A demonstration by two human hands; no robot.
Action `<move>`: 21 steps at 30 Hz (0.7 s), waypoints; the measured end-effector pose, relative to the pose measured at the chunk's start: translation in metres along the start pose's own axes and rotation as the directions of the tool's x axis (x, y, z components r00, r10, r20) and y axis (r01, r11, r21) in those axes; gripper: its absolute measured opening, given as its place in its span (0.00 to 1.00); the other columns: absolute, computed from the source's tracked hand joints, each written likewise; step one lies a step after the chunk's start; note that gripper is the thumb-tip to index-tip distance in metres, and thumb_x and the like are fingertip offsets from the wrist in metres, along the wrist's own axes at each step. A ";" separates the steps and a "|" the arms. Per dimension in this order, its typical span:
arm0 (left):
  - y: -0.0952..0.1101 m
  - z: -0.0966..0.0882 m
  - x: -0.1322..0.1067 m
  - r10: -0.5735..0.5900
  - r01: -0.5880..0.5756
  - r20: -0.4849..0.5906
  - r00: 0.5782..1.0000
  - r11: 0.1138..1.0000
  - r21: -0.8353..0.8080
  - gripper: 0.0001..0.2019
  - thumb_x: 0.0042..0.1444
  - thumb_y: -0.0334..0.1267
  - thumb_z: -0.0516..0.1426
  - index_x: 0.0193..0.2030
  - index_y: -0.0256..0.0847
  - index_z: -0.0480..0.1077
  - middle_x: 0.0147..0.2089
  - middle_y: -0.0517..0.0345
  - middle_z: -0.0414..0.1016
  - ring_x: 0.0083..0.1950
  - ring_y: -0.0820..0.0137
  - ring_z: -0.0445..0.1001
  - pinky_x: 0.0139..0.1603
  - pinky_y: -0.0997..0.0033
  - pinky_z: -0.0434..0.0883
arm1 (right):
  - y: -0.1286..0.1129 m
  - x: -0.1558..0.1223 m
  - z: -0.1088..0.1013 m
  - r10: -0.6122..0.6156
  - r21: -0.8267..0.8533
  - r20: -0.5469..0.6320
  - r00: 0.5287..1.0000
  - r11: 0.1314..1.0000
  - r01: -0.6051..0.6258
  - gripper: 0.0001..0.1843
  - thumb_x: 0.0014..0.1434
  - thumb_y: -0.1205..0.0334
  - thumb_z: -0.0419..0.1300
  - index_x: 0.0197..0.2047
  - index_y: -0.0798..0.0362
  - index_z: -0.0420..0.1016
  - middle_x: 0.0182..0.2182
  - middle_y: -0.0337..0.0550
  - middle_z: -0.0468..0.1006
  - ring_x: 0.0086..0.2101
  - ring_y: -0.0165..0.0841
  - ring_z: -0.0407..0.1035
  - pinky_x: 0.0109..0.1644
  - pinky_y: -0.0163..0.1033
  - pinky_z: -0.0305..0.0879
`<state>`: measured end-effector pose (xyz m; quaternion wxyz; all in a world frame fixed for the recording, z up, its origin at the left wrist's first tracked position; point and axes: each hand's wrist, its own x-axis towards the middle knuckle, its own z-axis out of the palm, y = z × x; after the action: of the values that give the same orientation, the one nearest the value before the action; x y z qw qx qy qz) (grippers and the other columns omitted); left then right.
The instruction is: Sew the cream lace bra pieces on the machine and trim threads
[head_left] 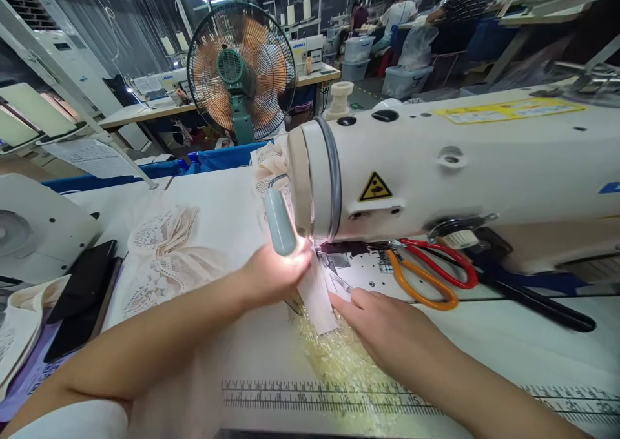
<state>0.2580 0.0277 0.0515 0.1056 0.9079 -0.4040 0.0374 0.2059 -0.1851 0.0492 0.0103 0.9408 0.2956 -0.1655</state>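
My left hand (277,274) is closed at the left of the sewing machine's (387,174) needle area, its fingertips against the upper end of a pale pink fabric strip (320,300). Glare from the small lamp (279,223) washes out these fingers. On the other side of the strip, my right hand (372,319) pinches a slim metal tool (341,280) resembling tweezers, which points toward the needle. One fingertip touches the strip's right edge. The machine head hides the needle itself. More gathered pale lace (271,161) lies behind the head.
Orange-handled scissors (421,281), red-handled scissors (445,261) and a black-handled tool (542,303) lie right of the needle. A lace piece (169,252) and a black phone (82,284) lie left. A printed ruler (271,395) crosses the front. A fan (242,71) stands behind; people sit farther back.
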 end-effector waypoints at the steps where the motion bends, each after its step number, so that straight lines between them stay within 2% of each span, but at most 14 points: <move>1: 0.014 0.002 -0.004 0.069 -0.069 0.034 0.997 0.998 -0.001 0.13 0.62 0.35 0.44 0.47 0.36 0.65 0.52 0.45 0.69 0.48 0.62 0.70 0.43 0.62 0.70 | 0.000 0.001 0.002 -0.005 -0.002 -0.016 1.000 1.000 0.005 0.25 0.52 0.76 0.51 0.52 0.47 0.66 0.31 0.41 0.69 0.28 0.32 0.64 0.23 0.37 0.37; 4: 0.035 0.006 -0.012 0.206 -0.210 0.126 0.970 0.978 0.020 0.16 0.61 0.41 0.47 0.50 0.32 0.64 0.49 0.44 0.71 0.42 0.63 0.71 0.39 0.64 0.71 | 0.001 0.003 0.006 0.002 0.009 -0.056 0.998 1.000 -0.001 0.14 0.56 0.71 0.50 0.44 0.49 0.70 0.29 0.40 0.69 0.27 0.32 0.64 0.23 0.37 0.37; 7: 0.032 0.010 -0.014 0.210 -0.223 0.147 0.967 0.972 0.075 0.18 0.59 0.43 0.50 0.51 0.31 0.64 0.47 0.44 0.72 0.41 0.62 0.71 0.38 0.62 0.70 | 0.000 0.006 0.007 0.023 0.017 -0.061 0.998 1.000 -0.022 0.12 0.58 0.68 0.50 0.44 0.48 0.70 0.26 0.40 0.70 0.24 0.32 0.64 0.21 0.37 0.38; 10: 0.020 0.013 -0.014 0.217 -0.234 0.137 0.966 0.965 0.117 0.18 0.57 0.42 0.52 0.51 0.31 0.64 0.46 0.45 0.72 0.40 0.62 0.70 0.36 0.63 0.68 | -0.003 0.010 0.002 0.034 0.005 -0.050 0.998 0.999 -0.033 0.19 0.56 0.69 0.51 0.50 0.47 0.67 0.25 0.39 0.72 0.22 0.33 0.65 0.20 0.37 0.39; 12: 0.013 0.014 -0.014 0.227 -0.243 0.120 0.966 0.961 0.134 0.18 0.57 0.41 0.51 0.51 0.32 0.64 0.46 0.45 0.72 0.40 0.63 0.69 0.35 0.64 0.67 | -0.006 0.013 -0.003 0.064 -0.005 -0.001 0.998 0.998 -0.064 0.25 0.55 0.70 0.52 0.56 0.47 0.63 0.23 0.40 0.73 0.22 0.35 0.67 0.20 0.37 0.41; 15: 0.006 0.014 -0.012 0.255 -0.269 0.108 0.961 0.951 0.153 0.15 0.59 0.39 0.49 0.49 0.34 0.66 0.47 0.47 0.72 0.39 0.64 0.68 0.35 0.65 0.65 | -0.013 0.018 -0.012 0.126 -0.011 0.110 0.986 0.992 -0.125 0.36 0.55 0.70 0.53 0.66 0.50 0.49 0.22 0.43 0.74 0.23 0.38 0.69 0.21 0.36 0.47; 17: 0.002 0.012 -0.011 0.268 -0.284 0.113 0.957 0.944 0.169 0.14 0.60 0.39 0.48 0.47 0.36 0.67 0.47 0.48 0.72 0.39 0.65 0.68 0.35 0.65 0.65 | -0.017 0.021 -0.018 0.148 0.003 0.156 0.977 0.989 -0.150 0.40 0.54 0.70 0.53 0.68 0.52 0.42 0.23 0.45 0.75 0.25 0.40 0.71 0.21 0.37 0.50; 21: -0.003 0.008 -0.008 0.262 -0.282 0.120 0.958 0.939 0.199 0.12 0.61 0.38 0.48 0.45 0.38 0.68 0.47 0.47 0.72 0.41 0.64 0.69 0.38 0.64 0.65 | -0.024 0.029 -0.029 0.200 0.025 0.236 0.951 0.977 -0.212 0.48 0.48 0.71 0.57 0.68 0.53 0.38 0.24 0.47 0.75 0.28 0.42 0.71 0.24 0.37 0.57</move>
<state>0.2544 0.0339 0.0424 -0.0176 0.8501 -0.5236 0.0534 0.2238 -0.1456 0.0693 0.0384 0.9407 0.1884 -0.2796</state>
